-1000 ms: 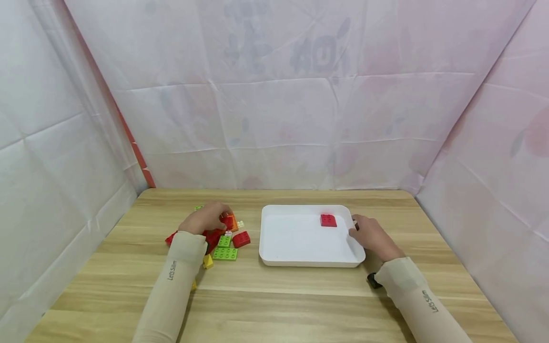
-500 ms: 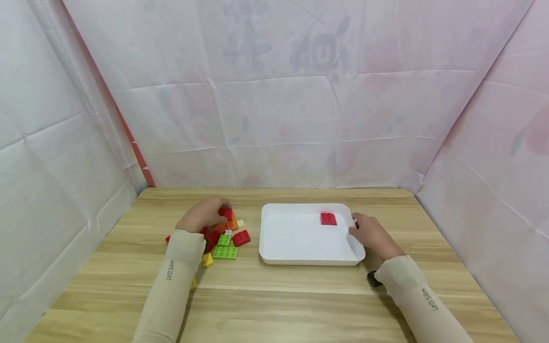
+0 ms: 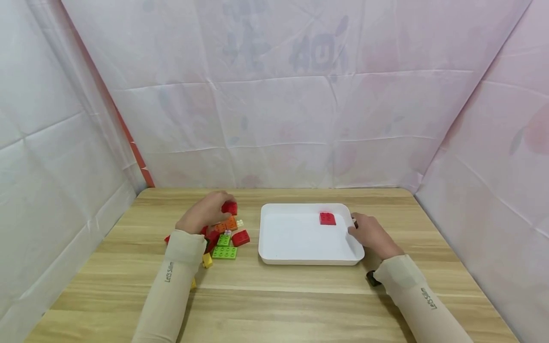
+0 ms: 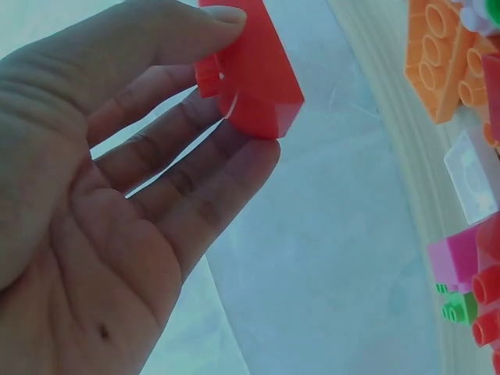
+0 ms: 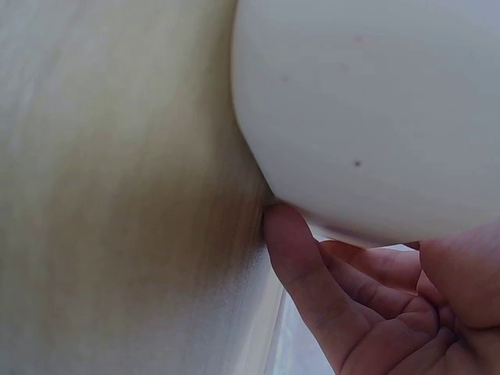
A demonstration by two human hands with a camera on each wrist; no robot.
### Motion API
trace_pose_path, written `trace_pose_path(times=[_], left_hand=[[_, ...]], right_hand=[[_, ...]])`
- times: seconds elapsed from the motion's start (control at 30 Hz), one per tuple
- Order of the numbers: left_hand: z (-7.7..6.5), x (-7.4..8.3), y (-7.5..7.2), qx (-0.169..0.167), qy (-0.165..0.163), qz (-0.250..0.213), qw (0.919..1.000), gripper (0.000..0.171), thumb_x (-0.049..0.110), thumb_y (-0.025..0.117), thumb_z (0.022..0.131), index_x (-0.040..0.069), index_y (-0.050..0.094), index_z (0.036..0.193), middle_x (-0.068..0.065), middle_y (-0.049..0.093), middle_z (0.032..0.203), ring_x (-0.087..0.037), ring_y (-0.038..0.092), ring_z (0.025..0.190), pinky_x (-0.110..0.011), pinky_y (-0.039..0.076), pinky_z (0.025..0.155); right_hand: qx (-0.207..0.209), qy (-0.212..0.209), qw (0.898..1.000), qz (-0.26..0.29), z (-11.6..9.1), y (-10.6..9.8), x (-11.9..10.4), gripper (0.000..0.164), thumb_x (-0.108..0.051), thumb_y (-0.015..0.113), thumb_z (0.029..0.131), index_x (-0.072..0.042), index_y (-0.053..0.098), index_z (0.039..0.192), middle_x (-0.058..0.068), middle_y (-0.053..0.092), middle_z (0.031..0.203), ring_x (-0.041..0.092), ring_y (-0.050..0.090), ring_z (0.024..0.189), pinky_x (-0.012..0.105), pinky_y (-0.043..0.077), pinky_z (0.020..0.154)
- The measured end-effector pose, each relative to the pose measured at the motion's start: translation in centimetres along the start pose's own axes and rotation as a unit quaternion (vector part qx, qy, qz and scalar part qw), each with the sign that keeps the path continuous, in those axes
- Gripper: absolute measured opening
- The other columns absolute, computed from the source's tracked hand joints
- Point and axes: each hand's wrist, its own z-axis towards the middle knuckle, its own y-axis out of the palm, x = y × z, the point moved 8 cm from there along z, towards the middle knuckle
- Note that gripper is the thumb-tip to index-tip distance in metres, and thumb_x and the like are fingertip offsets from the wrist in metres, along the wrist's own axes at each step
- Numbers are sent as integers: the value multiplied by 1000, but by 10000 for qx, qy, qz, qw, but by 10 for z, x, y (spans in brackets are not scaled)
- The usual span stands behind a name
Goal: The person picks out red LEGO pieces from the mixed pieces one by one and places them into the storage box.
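My left hand (image 3: 207, 212) pinches a red toy brick (image 3: 230, 207) over the pile at the left of the table. In the left wrist view, thumb and fingers hold this red brick (image 4: 266, 78) by its end, its studs turned toward the palm. Under and beside that hand are an orange brick (image 3: 230, 222), green bricks (image 3: 225, 253) and another red brick (image 3: 240, 237); the forearm hides part of the pile. At the right edge of the white tray (image 3: 300, 261), my right hand (image 3: 374, 235) grips the rim. One red brick (image 3: 327, 218) lies inside the tray.
Yellow bricks (image 3: 208, 260) peek out beside the left forearm. A small cream brick (image 3: 239, 223) lies between the pile and the tray. A pink brick (image 4: 455, 259) shows in the left wrist view. Hung cloth (image 3: 274, 119) encloses the wooden table (image 3: 274, 305) behind and at both sides.
The left hand has lifted the red brick up from the pile, slightly away from the person, uncovering more orange bricks. The right hand and the tray stay in place.
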Motion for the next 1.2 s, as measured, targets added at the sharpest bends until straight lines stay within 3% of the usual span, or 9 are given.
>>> trace_pose_path(times=[0.1, 0.33, 0.5, 0.67, 0.77, 1.0, 1.2], left_hand=[[0, 6, -3, 196, 224, 298, 9991, 37, 16, 68, 82, 13, 60, 117, -2, 56, 108, -18, 50, 87, -26, 49, 71], [3, 19, -11, 340, 421, 97, 9985, 31, 18, 69, 82, 14, 62, 112, 2, 57, 103, -17, 51, 87, -28, 48, 75], [8, 45, -17, 455, 716, -38, 9964, 27, 15, 69, 80, 14, 63, 107, 3, 58, 100, -17, 53, 87, -28, 48, 75], [18, 77, -18, 576, 1257, 88, 9904, 32, 16, 70, 80, 11, 62, 111, -1, 59, 105, -19, 53, 90, -26, 47, 76], [23, 88, -17, 613, 1400, 103, 9882, 34, 16, 71, 80, 11, 62, 112, -1, 59, 105, -19, 52, 92, -25, 46, 78], [24, 91, -18, 681, 1301, 152, 9891, 36, 17, 72, 79, 12, 63, 113, 0, 57, 106, -15, 48, 94, -23, 46, 80], [27, 98, -17, 759, 1475, 238, 9859, 35, 18, 73, 78, 13, 63, 111, 0, 58, 104, -14, 48, 93, -22, 47, 77]], right_hand=[[23, -5, 10000, -2, 0, 0, 0, 47, -15, 53, 90, 7, 41, 129, 21, 58, 102, 26, 55, 84, 42, 48, 74], [-5, 36, 10000, 41, -1, -1, -2, 47, -15, 52, 90, 8, 40, 130, 22, 58, 102, 26, 54, 84, 41, 48, 73], [0, 55, 10000, 23, -2, -4, -1, 48, -15, 52, 90, 7, 40, 130, 21, 58, 102, 26, 54, 84, 41, 48, 72], [-20, 77, 10000, 43, -4, -4, 0, 48, -15, 52, 90, 7, 39, 131, 22, 58, 103, 26, 54, 84, 40, 48, 72], [-9, 118, 9999, 45, -4, -3, 1, 49, -15, 52, 90, 7, 39, 131, 22, 58, 104, 26, 54, 84, 40, 48, 73], [10, 10, 10000, 17, -2, -2, -2, 47, -15, 52, 90, 7, 41, 130, 22, 58, 103, 27, 54, 85, 41, 48, 73], [5, 26, 10000, 18, 0, -4, -2, 47, -14, 51, 90, 7, 40, 131, 21, 58, 103, 26, 54, 85, 41, 48, 73]])
